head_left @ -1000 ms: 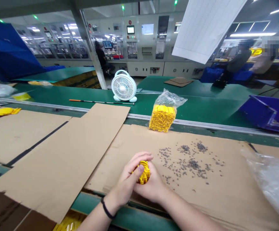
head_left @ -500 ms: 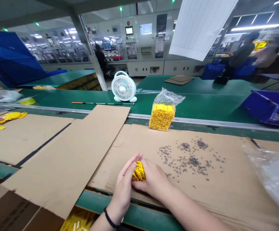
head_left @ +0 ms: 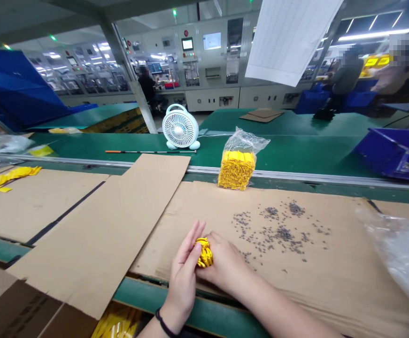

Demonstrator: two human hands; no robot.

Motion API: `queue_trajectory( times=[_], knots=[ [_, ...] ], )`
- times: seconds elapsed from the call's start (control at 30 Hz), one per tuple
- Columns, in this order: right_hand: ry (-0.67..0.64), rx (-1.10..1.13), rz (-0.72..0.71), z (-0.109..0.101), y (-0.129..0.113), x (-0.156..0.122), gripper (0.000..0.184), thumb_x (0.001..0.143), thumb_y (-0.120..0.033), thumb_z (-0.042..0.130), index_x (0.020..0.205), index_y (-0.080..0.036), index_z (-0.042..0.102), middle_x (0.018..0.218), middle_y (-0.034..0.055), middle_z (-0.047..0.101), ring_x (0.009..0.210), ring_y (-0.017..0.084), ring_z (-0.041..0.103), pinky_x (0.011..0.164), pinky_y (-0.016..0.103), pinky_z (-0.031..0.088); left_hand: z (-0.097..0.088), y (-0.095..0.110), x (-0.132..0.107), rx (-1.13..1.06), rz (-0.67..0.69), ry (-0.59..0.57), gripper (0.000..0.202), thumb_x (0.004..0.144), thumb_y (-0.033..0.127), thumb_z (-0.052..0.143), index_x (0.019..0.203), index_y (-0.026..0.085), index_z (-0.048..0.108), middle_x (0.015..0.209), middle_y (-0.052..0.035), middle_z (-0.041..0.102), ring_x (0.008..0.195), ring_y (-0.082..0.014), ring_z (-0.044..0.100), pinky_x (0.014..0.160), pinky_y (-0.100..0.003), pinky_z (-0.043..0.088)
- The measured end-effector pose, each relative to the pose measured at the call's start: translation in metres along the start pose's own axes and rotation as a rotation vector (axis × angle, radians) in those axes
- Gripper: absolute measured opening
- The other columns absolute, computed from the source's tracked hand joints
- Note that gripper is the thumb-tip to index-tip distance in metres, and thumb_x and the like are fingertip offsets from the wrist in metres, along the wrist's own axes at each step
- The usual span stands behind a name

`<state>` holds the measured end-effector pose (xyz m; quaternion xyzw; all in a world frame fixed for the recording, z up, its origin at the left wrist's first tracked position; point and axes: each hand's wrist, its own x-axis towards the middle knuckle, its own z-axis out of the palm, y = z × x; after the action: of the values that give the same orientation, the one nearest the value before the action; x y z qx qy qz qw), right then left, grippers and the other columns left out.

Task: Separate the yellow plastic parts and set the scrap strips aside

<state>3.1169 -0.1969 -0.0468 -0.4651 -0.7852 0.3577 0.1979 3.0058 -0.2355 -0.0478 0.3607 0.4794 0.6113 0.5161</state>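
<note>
A bundle of thin yellow plastic pieces [head_left: 204,253] is held between my two hands, just above the near edge of the cardboard sheet. My right hand [head_left: 223,263] wraps round its right side, fingers curled. On the other side, my left hand [head_left: 185,272] presses with its thumb against the bundle, its longer fingers stretched upward along the far side. A black band circles my left wrist. My palms hide much of the bundle. To the right of my hands, many small dark grey pieces [head_left: 283,234] lie scattered on the cardboard [head_left: 197,202].
A clear bag of stacked yellow pieces [head_left: 237,170] stands beyond my hands. Behind it are a light blue fan [head_left: 180,127] and a thin rod [head_left: 148,151]. A loose cardboard panel [head_left: 119,220] lies left, a clear plastic bag [head_left: 397,249] right, a blue bin [head_left: 390,152] farther back.
My left fingers have lifted slightly away from the bundle's top and its thumb lies more over the front. The bundle shows tilted a little differently. Both hands stay in nearly the same place.
</note>
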Motion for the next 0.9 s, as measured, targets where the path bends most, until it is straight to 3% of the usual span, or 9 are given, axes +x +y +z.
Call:
queue_trajectory(
  times=[0.1, 0.27, 0.43, 0.5, 0.67, 0.8, 0.9],
  knots=[
    [0.012, 0.071, -0.034, 0.001, 0.002, 0.003, 0.028, 0.062, -0.026, 0.067, 0.088, -0.021, 0.056, 0.087, 0.0027, 0.057, 0.078, 0.020, 0.058, 0.067, 0.030, 0.044, 0.002, 0.002, 0.001, -0.102, -0.025, 0.045, 0.049, 0.089, 0.032, 0.049, 0.137, 0.028, 0.041, 0.145, -0.0049, 0.038, 0.132, -0.0232, 0.036, 0.111, -0.040, 0.028],
    [0.054, 0.115, 0.027, -0.003, 0.005, 0.009, 0.025, 0.061, -0.020, 0.068, 0.084, -0.019, 0.057, 0.084, 0.0017, 0.053, 0.075, 0.018, 0.055, 0.067, 0.029, 0.043, 0.000, -0.006, -0.006, -0.040, -0.073, 0.009, 0.046, 0.094, 0.039, 0.035, 0.132, 0.018, 0.047, 0.143, -0.0080, 0.041, 0.135, -0.0210, 0.030, 0.115, -0.037, 0.018],
    [-0.016, 0.188, -0.029, -0.015, 0.007, 0.007, 0.029, 0.060, -0.027, 0.074, 0.080, -0.018, 0.055, 0.086, 0.0012, 0.050, 0.074, 0.016, 0.053, 0.064, 0.027, 0.043, -0.004, -0.011, -0.021, 0.059, 0.049, -0.175, 0.053, 0.094, 0.043, 0.028, 0.143, 0.022, 0.031, 0.153, -0.0020, 0.020, 0.141, -0.0213, 0.012, 0.116, -0.037, 0.011],
    [-0.028, 0.164, -0.042, -0.018, 0.008, 0.005, 0.028, 0.062, -0.028, 0.072, 0.083, -0.018, 0.056, 0.087, 0.0018, 0.050, 0.074, 0.016, 0.053, 0.064, 0.028, 0.043, -0.006, -0.009, -0.020, 0.104, 0.024, -0.219, 0.055, 0.094, 0.044, 0.026, 0.145, 0.023, 0.024, 0.154, -0.0009, 0.014, 0.141, -0.0208, 0.007, 0.116, -0.037, 0.008],
    [-0.047, 0.109, -0.013, -0.019, 0.016, 0.005, 0.035, 0.060, -0.020, 0.069, 0.093, -0.021, 0.056, 0.092, 0.0034, 0.055, 0.082, 0.020, 0.053, 0.072, 0.032, 0.043, -0.007, -0.005, -0.013, 0.294, -0.233, -0.288, 0.072, 0.090, 0.041, 0.045, 0.148, 0.023, 0.007, 0.155, -0.0040, 0.005, 0.141, -0.0216, 0.002, 0.116, -0.038, 0.007],
    [-0.024, 0.178, -0.051, -0.016, 0.021, 0.007, 0.033, 0.056, -0.018, 0.071, 0.084, -0.020, 0.055, 0.087, 0.0008, 0.054, 0.076, 0.017, 0.052, 0.068, 0.028, 0.043, -0.010, -0.005, -0.021, 0.498, -0.154, -0.360, 0.086, 0.084, 0.040, 0.056, 0.148, 0.022, 0.001, 0.155, -0.0075, 0.001, 0.141, -0.0242, -0.002, 0.115, -0.044, 0.004],
    [-0.033, 0.231, -0.109, -0.014, 0.021, 0.008, 0.027, 0.058, -0.020, 0.070, 0.081, -0.020, 0.055, 0.083, -0.0008, 0.053, 0.072, 0.014, 0.052, 0.063, 0.025, 0.042, -0.015, -0.001, -0.023, 0.550, -0.110, -0.393, 0.088, 0.081, 0.038, 0.060, 0.148, 0.022, 0.005, 0.154, -0.0085, 0.007, 0.141, -0.0257, -0.002, 0.115, -0.047, 0.003]
  ],
)
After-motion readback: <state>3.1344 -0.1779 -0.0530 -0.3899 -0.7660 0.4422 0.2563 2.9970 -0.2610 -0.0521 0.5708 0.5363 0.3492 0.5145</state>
